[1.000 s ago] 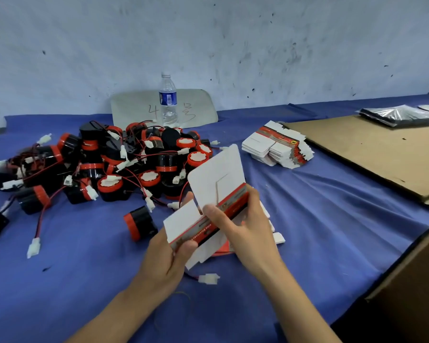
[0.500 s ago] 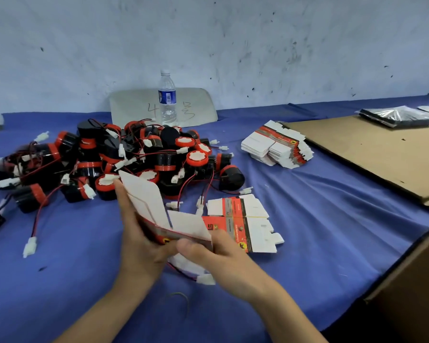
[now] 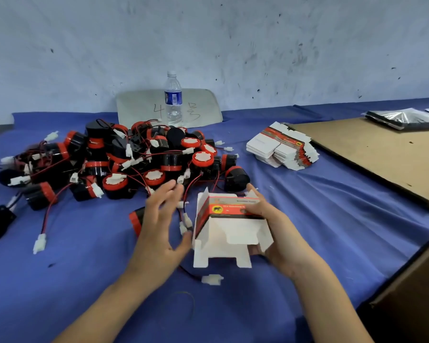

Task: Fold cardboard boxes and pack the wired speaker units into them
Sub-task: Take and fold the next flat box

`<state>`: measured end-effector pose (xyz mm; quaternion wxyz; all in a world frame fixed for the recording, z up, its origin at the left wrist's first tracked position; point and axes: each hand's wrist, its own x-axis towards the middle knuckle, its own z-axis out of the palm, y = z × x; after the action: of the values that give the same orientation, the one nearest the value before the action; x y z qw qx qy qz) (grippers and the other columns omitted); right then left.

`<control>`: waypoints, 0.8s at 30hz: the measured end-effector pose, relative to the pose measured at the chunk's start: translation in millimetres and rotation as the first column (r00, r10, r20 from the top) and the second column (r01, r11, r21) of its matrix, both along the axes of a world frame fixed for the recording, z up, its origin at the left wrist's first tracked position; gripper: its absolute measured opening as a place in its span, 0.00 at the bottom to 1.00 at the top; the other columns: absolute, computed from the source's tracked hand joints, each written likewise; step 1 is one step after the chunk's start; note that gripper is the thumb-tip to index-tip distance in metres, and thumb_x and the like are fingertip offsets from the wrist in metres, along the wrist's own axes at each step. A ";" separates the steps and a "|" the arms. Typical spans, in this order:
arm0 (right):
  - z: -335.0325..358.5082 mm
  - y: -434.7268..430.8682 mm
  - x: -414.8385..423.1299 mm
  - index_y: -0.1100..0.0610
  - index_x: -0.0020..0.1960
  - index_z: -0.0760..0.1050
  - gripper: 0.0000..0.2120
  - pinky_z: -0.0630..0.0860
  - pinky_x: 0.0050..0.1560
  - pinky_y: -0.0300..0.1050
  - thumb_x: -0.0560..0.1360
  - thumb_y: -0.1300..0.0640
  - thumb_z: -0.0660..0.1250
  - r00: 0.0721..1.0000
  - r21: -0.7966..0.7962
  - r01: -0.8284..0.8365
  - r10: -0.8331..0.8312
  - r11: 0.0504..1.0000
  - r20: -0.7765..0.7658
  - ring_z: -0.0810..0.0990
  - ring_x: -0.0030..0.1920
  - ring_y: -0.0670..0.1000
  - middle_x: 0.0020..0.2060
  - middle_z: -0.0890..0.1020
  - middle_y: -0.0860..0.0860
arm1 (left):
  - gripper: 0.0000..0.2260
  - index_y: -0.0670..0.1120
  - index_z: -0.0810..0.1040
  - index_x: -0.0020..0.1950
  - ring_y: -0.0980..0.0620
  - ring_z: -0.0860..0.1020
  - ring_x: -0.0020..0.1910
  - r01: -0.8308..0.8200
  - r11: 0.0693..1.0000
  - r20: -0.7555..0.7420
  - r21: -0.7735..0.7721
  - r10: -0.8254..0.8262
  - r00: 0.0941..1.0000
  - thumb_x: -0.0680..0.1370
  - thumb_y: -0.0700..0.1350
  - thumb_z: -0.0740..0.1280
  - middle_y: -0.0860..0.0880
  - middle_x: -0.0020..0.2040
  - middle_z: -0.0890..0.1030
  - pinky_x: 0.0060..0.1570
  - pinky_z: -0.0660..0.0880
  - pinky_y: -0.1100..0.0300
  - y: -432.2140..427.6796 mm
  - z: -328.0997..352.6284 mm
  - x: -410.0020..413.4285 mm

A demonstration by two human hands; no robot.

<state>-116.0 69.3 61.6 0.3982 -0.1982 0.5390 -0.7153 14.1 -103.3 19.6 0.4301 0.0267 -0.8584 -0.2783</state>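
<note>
Gripping one half-erected cardboard box (image 3: 233,226) with right hand (image 3: 273,233), fingers curled round its right end. Box held front centre, just above blue cloth (image 3: 332,219), red printed panel on top, flaps open, white inside facing camera. Left hand (image 3: 159,226) spread and relaxed, holding nothing, just left of box; thumb near box's left edge, contact unclear, motion-blurred. One lone speaker unit (image 3: 136,220) partly hidden beneath left hand, red band showing. One big pile of speaker units (image 3: 134,159) behind: black bodies, red caps, red-black wires, white plugs. Roughly two dozen, too tangled for exact count. One loose white plug (image 3: 212,279) on cloth just in front of box. One fanned stack of flat boxes (image 3: 282,149) right of pile, count unreadable. One water bottle (image 3: 173,100) upright behind pile, in front of one grey board (image 3: 203,107) marked "4". One brown cardboard sheet (image 3: 382,154) far right, silver bags (image 3: 404,118) by its far end. One carton edge (image 3: 419,293) bottom right.
</note>
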 end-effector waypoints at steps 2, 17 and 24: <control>0.0 3.8 4.3 0.36 0.70 0.65 0.25 0.80 0.45 0.52 0.75 0.50 0.65 0.999 0.028 -0.049 0.049 0.998 -0.023 0.84 0.47 0.50 0.55 0.83 0.45 | 0.39 0.67 0.51 0.75 0.53 0.57 0.75 0.078 0.990 0.076 -0.118 -0.069 0.995 0.72 0.55 0.71 0.61 0.76 0.50 0.70 0.62 0.57 5.3 -2.7 -1.1; 13.5 -5.9 19.5 0.40 0.66 0.66 0.24 0.63 0.68 0.33 0.72 0.35 0.63 0.773 0.070 -0.111 0.131 0.991 -0.621 0.60 0.72 0.36 0.74 0.62 0.38 | 0.26 0.60 0.74 0.59 0.64 0.77 0.55 0.217 0.890 -0.089 0.400 -0.197 0.976 0.65 0.67 0.73 0.64 0.54 0.79 0.53 0.72 0.73 14.8 0.1 0.0; 8.8 -8.4 23.6 0.37 0.61 0.73 0.21 0.77 0.55 0.44 0.69 0.43 0.68 0.785 -0.070 -0.091 0.028 0.993 -0.619 0.78 0.58 0.43 0.55 0.81 0.44 | 0.28 0.52 0.75 0.56 0.50 0.79 0.52 0.219 0.855 -0.092 0.470 -0.199 0.976 0.64 0.65 0.74 0.52 0.50 0.80 0.52 0.77 0.58 11.4 -0.6 0.7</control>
<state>-92.3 61.0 70.4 0.2126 -0.4567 0.5980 -0.6234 14.9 -91.9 19.0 0.3948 0.0331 -0.7521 -0.5267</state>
